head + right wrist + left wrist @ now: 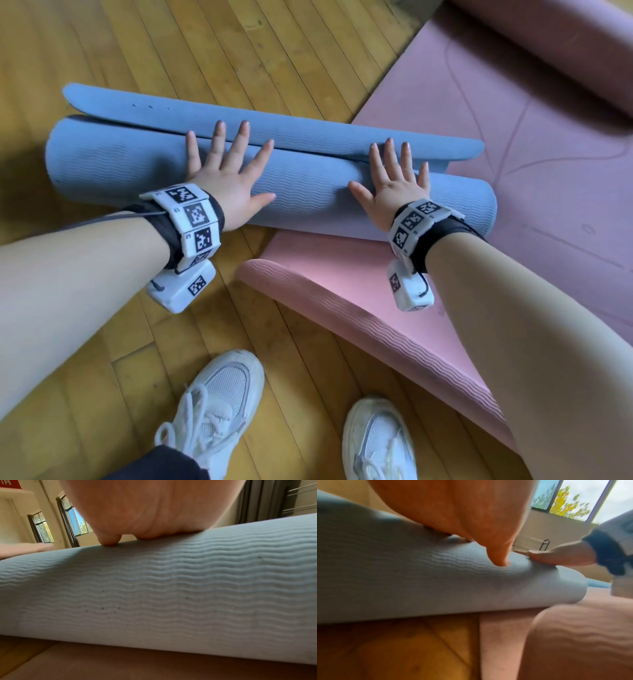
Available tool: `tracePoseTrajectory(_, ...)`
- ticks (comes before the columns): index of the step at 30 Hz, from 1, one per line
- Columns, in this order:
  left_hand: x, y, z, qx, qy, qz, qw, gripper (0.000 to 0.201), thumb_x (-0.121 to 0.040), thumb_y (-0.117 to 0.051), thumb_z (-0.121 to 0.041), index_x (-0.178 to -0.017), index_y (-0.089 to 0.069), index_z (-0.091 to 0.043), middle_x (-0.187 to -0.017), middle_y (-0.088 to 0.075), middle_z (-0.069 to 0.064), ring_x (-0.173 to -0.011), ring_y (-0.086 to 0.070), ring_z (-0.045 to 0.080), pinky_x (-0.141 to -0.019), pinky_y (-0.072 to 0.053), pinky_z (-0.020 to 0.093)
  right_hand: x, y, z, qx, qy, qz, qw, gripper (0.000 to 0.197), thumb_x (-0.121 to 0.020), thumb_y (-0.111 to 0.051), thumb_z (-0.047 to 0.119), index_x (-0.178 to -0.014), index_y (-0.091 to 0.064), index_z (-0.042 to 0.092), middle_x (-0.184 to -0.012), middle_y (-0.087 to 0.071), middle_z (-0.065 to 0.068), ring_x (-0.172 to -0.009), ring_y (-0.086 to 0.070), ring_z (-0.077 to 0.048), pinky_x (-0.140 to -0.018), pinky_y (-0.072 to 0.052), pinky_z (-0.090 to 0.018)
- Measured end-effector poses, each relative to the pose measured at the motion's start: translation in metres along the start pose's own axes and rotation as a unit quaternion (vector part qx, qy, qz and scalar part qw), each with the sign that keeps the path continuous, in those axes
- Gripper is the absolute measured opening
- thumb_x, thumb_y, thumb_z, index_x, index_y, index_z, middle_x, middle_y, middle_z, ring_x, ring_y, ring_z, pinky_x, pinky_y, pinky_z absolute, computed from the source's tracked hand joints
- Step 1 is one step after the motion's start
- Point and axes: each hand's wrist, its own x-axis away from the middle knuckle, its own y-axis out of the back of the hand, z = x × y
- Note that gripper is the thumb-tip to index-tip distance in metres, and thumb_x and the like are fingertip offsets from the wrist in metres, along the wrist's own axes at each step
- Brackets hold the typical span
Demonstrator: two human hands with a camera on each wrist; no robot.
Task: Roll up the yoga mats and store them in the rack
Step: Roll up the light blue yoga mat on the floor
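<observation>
A blue yoga mat lies nearly fully rolled across the wooden floor, with a short flat strip of it still showing beyond the roll. My left hand presses flat on the roll's left-middle, fingers spread and straight. My right hand presses flat near the roll's right end the same way. In the left wrist view my left hand rests on the blue roll; the right wrist view shows my right hand on its ribbed surface.
A pink mat lies flat under the roll's right end, and a mauve mat is spread at the right with its far end rolled up. My two white sneakers stand on the wooden floor. No rack is in the head view.
</observation>
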Motion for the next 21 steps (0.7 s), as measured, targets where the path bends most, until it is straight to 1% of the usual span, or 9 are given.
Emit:
tracePoseTrajectory(2, 0.002, -0.007, 0.002, -0.015, -0.012, 0.021, 1.000, 0.091, -0.083, -0.025, -0.077, -0.145, 0.027, -0.035, -0.155, 0.030, 0.002, -0.142, 0.025, 0.031, -0.109, 0.014, 0.060, -0.003, 0.003, 0.001, -0.007, -0.005, 0.004, 1.000, 0.073, -0.095, -0.015, 0.063, -0.152, 0.012, 0.026, -0.159, 0.021, 0.002, -0.145, 0.022, -0.022, -0.117, 0.009, -0.050)
tracePoseTrajectory(4, -0.001, -0.013, 0.004, -0.048, -0.023, 0.020, 0.998, 0.107, -0.075, -0.036, -0.083, -0.142, 0.032, -0.033, -0.154, 0.031, 0.004, -0.142, 0.024, 0.033, -0.111, 0.011, 0.061, -0.002, 0.004, 0.003, -0.017, -0.014, 0.001, 1.000, 0.073, -0.095, -0.016, 0.063, -0.152, 0.013, 0.026, -0.158, 0.023, 0.001, -0.145, 0.023, -0.022, -0.117, 0.010, -0.050)
tracePoseTrajectory(7, -0.012, -0.011, 0.006, -0.067, -0.028, 0.002, 0.997, 0.123, -0.068, -0.054, -0.081, -0.145, 0.028, -0.031, -0.155, 0.028, 0.007, -0.143, 0.020, 0.035, -0.110, 0.010, 0.063, 0.005, -0.002, 0.002, -0.012, -0.010, -0.012, 1.000, 0.075, -0.094, -0.018, 0.064, -0.151, 0.015, 0.026, -0.157, 0.025, -0.001, -0.144, 0.025, -0.025, -0.117, 0.011, -0.050)
tracePoseTrajectory(9, -0.021, -0.004, 0.005, -0.086, -0.029, -0.003, 0.996, 0.127, -0.065, -0.060, -0.078, -0.146, 0.025, -0.031, -0.156, 0.026, 0.008, -0.143, 0.019, 0.036, -0.109, 0.010, 0.064, 0.011, -0.008, -0.001, 0.014, 0.009, -0.024, 1.000, 0.086, -0.090, -0.027, 0.069, -0.150, 0.018, 0.026, -0.157, 0.026, -0.003, -0.143, 0.025, -0.027, -0.116, 0.012, -0.050)
tracePoseTrajectory(13, -0.030, 0.001, 0.004, -0.131, -0.018, -0.005, 0.991, 0.136, -0.060, -0.066, -0.077, -0.145, 0.027, -0.029, -0.153, 0.030, 0.013, -0.143, 0.019, 0.038, -0.108, 0.011, 0.064, 0.013, -0.011, -0.008, 0.057, 0.033, -0.013, 0.998, 0.120, -0.074, -0.056, 0.074, -0.147, 0.025, 0.026, -0.156, 0.028, -0.006, -0.143, 0.025, -0.031, -0.115, 0.011, -0.054)
tracePoseTrajectory(15, -0.028, -0.001, 0.003, -0.148, -0.013, -0.006, 0.989, 0.137, -0.060, -0.069, -0.074, -0.146, 0.027, -0.027, -0.152, 0.032, 0.015, -0.143, 0.019, 0.038, -0.109, 0.011, 0.063, 0.009, -0.012, -0.007, 0.081, 0.025, -0.006, 0.996, 0.133, -0.067, -0.070, 0.068, -0.145, 0.029, 0.025, -0.156, 0.028, -0.007, -0.143, 0.024, -0.033, -0.114, 0.011, -0.055)
tracePoseTrajectory(16, -0.029, -0.002, 0.003, -0.149, -0.014, -0.006, 0.989, 0.136, -0.061, -0.071, -0.071, -0.146, 0.025, -0.026, -0.152, 0.030, 0.015, -0.144, 0.017, 0.037, -0.111, 0.009, 0.061, 0.008, -0.013, -0.006, 0.101, 0.018, -0.009, 0.995, 0.135, -0.067, -0.075, 0.061, -0.145, 0.030, 0.024, -0.156, 0.026, -0.009, -0.143, 0.023, -0.034, -0.114, 0.009, -0.056)
tracePoseTrajectory(19, -0.031, -0.002, 0.003, -0.127, -0.019, -0.008, 0.992, 0.129, -0.066, -0.075, -0.060, -0.150, 0.016, -0.025, -0.157, 0.017, 0.013, -0.145, 0.009, 0.034, -0.117, 0.000, 0.055, 0.005, -0.016, -0.005, 0.146, 0.009, -0.036, 0.989, 0.121, -0.079, -0.073, 0.036, -0.147, 0.027, 0.023, -0.159, 0.015, -0.010, -0.146, 0.014, -0.031, -0.115, 0.003, -0.058)
tracePoseTrajectory(21, -0.032, 0.000, 0.003, -0.122, -0.029, -0.020, 0.992, 0.123, -0.068, -0.077, -0.056, -0.151, 0.009, -0.024, -0.159, 0.006, 0.012, -0.146, 0.002, 0.034, -0.117, -0.007, 0.054, 0.005, -0.013, -0.006, 0.144, 0.017, -0.054, 0.988, 0.114, -0.080, -0.071, 0.031, -0.149, 0.019, 0.023, -0.159, 0.003, -0.011, -0.147, 0.004, -0.028, -0.116, -0.001, -0.056)
